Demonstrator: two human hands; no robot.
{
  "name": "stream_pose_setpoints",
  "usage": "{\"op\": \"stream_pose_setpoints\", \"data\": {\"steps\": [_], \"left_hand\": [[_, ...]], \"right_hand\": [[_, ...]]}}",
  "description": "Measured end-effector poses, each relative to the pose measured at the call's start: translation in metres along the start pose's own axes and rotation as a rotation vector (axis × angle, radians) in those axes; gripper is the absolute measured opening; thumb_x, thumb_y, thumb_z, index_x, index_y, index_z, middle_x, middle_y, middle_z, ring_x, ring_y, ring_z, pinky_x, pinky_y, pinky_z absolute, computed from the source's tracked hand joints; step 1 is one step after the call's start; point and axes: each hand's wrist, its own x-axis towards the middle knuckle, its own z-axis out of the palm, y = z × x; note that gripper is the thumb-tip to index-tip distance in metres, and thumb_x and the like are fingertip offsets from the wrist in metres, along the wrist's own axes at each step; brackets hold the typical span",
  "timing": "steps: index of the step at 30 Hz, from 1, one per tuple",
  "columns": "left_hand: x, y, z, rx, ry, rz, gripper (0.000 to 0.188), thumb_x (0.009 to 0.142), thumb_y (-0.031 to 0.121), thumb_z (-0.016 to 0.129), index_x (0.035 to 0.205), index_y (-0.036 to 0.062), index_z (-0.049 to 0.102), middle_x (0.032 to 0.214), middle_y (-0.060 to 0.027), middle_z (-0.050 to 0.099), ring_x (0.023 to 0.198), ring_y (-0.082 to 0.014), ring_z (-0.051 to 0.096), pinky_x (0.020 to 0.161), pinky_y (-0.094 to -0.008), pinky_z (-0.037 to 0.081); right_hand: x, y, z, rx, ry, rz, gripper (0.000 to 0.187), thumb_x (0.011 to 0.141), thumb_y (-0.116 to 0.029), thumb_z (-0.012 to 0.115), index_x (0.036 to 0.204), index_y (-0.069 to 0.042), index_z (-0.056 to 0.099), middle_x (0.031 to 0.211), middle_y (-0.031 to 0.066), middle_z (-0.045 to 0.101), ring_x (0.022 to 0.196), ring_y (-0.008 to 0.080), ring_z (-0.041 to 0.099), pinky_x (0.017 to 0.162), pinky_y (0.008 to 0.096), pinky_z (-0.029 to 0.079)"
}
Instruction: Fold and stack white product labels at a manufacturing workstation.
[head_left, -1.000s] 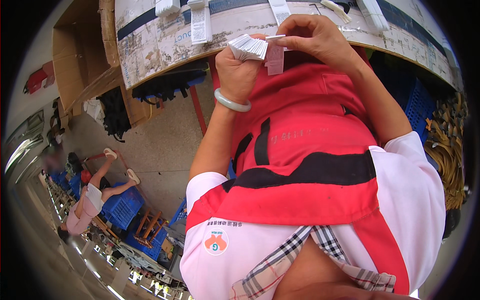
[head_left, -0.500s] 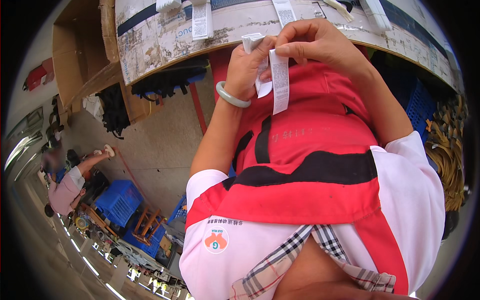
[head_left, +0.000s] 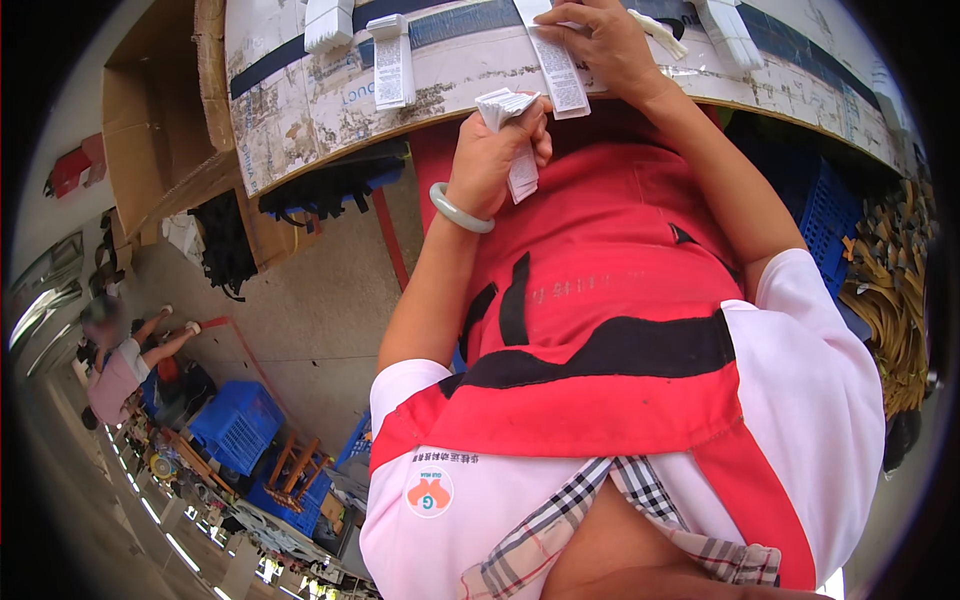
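My left hand point(head_left: 497, 150), with a pale bangle at the wrist, is closed around a folded stack of white printed labels point(head_left: 507, 103). The lower end of the stack sticks out below its fingers. At the table's near edge, my right hand point(head_left: 612, 48) has its fingers closed at the upper part of a long white printed label point(head_left: 560, 78). That label lies along the table and its end reaches over the edge. To the left on the table lie another bundle of printed labels point(head_left: 393, 72) and a bundle of white strips point(head_left: 328, 24).
The worn table top point(head_left: 290, 110) curves across the front. On it at right lie more white strips point(head_left: 728, 32). An open cardboard box point(head_left: 160, 110) stands at left, with black straps point(head_left: 222, 235) beside it. Blue crates point(head_left: 237, 425) and a person point(head_left: 118, 380) are farther left; brown straps point(head_left: 885, 300) hang at right.
My right hand has moved up and away from my left hand with the single label, onto the table. My left hand keeps the stack, slightly lower. The person at left has shifted.
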Motion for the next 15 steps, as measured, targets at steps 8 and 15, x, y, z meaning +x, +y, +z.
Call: {"op": "stream_pose_setpoints", "data": {"steps": [8, 15], "left_hand": [[0.003, 0.014, 0.006, 0.533, 0.34, 0.65, 0.024, 0.084, -0.008, 0.064, 0.106, -0.0005, 0.069, 0.094, -0.0009, 0.067, 0.081, -0.0043, 0.058, 0.071, -0.018, 0.046], [-0.004, 0.012, -0.003, 0.523, 0.245, 0.553, 0.036, 0.073, -0.016, 0.059, 0.104, -0.0014, 0.07, 0.092, -0.0024, 0.068, 0.08, -0.0066, 0.06, 0.067, -0.0209, 0.049]], "right_hand": [[-0.015, -0.046, -0.023, 0.481, -0.257, 0.133, 0.016, 0.09, -0.016, 0.066, 0.102, -0.006, 0.07, 0.095, 0.0015, 0.062, 0.087, 0.0101, 0.059, 0.076, 0.0229, 0.048], [-0.021, -0.058, -0.034, 0.606, -0.394, 0.298, 0.019, 0.09, -0.015, 0.068, 0.103, -0.001, 0.068, 0.094, 0.0014, 0.065, 0.086, 0.0086, 0.061, 0.076, 0.023, 0.051]]}}
